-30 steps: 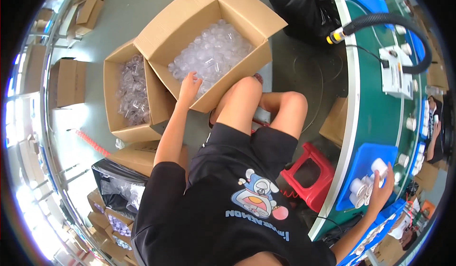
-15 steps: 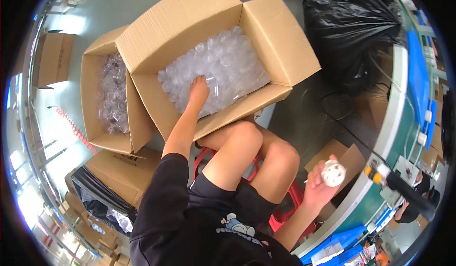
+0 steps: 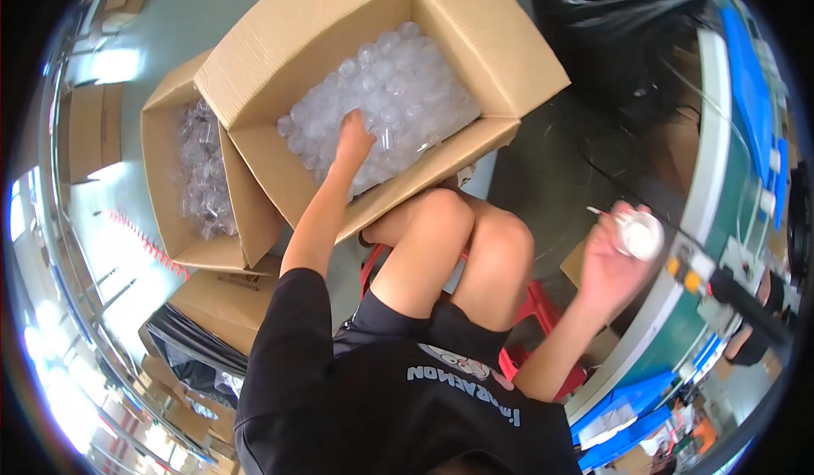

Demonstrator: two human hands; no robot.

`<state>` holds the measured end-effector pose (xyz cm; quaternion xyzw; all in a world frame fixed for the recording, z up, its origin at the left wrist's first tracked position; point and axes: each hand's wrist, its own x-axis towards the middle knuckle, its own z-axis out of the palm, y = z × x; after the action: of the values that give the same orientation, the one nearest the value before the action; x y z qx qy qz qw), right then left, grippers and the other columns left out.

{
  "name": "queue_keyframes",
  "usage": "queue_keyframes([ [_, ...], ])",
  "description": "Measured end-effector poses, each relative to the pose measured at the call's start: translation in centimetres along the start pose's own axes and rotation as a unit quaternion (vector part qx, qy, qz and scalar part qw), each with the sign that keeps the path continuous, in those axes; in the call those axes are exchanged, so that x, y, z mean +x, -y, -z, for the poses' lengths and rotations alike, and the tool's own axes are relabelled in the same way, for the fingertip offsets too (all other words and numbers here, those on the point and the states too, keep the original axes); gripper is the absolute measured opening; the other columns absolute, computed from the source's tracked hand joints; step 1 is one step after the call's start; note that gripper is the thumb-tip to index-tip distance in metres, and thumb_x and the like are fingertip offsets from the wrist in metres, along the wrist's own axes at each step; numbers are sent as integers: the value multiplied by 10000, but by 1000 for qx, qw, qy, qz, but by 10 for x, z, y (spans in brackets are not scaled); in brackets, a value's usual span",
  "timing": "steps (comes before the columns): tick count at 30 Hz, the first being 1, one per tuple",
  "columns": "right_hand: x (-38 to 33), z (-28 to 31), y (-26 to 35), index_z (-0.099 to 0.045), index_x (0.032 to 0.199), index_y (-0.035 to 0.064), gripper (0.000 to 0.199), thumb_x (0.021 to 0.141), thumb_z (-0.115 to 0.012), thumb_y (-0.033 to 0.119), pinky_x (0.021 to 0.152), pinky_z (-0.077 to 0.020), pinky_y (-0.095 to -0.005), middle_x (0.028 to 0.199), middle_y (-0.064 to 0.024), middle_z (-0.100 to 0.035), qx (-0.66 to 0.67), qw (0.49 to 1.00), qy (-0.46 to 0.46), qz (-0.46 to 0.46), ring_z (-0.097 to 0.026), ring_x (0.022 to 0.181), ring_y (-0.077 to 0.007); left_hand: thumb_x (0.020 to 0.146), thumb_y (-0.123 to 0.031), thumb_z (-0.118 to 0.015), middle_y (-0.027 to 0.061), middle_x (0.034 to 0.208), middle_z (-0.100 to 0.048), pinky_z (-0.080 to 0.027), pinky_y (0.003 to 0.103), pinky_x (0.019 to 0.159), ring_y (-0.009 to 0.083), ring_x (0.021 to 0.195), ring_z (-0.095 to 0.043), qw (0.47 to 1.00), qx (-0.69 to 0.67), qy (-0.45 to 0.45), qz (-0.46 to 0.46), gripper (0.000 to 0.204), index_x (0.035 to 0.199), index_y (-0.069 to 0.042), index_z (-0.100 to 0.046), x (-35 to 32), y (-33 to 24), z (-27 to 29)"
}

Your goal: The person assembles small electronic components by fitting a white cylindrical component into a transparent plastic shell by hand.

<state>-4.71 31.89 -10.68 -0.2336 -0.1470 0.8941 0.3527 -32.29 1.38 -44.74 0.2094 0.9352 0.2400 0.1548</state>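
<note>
My left hand reaches into a large open cardboard box over a heap of clear rounded plastic pieces. Its fingers are bent and close together; whatever lies between them is hidden. Beside it lies a clear plastic piece with bright glints. Out to the right, my right hand is closed around a white round plastic part, palm up. A thin white stem sticks out by the fingers of that hand.
Another box of clear plastic pieces stands to the left. A black plastic bag is at the far right. A green-topped workbench with a pale edge runs along the right, near my right hand. A red stool is under me.
My right hand has moved forward and to the right, turning the white part so a different side shows. My left hand stays in the box, while the whole view has shifted slightly.
</note>
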Motion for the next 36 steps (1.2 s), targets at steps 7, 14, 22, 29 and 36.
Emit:
queue_keyframes([
  [7,-127,102,-12,-605,1084,38,484,993,-430,480,540,-436,-323,984,-141,-616,81,989,-84,-86,-520,588,-222,843,-184,-715,173,1109,-606,-529,361,852,264,1029,-626,865,-489,111,18,617,1336,-3,-392,-60,-210,106],
  [14,-223,90,9,-494,1291,44,424,972,-540,320,803,-522,-385,1210,-147,-593,-44,986,-155,36,-587,1064,-277,853,-249,-719,154,1108,-583,-512,384,934,257,967,-616,483,-787,383,22,551,1242,34,-451,-96,-419,47],
  [22,-291,96,13,-464,1321,28,491,869,-624,134,1019,-450,-462,1310,-137,-543,-12,997,-57,48,-528,1224,-287,888,-247,-667,159,1160,-574,-468,415,1019,295,1113,-566,406,-822,390,91,449,1212,19,-505,-154,-404,61],
  [29,-253,39,15,-387,1385,-24,686,818,-706,195,1062,-412,-393,1299,-129,-540,-137,983,111,54,-516,1238,-250,797,-460,-715,256,1476,-354,-522,391,911,279,1171,-575,514,-644,556,-108,835,1387,49,-415,-245,-306,145],
  [36,-248,22,15,-396,1374,-86,659,843,-620,233,998,-469,-398,1238,-189,-567,-100,958,247,-110,-579,1157,-270,754,-451,-737,314,1493,-262,-538,383,819,302,929,-662,441,-631,584,-257,853,1340,102,-456,-260,-312,222],
])
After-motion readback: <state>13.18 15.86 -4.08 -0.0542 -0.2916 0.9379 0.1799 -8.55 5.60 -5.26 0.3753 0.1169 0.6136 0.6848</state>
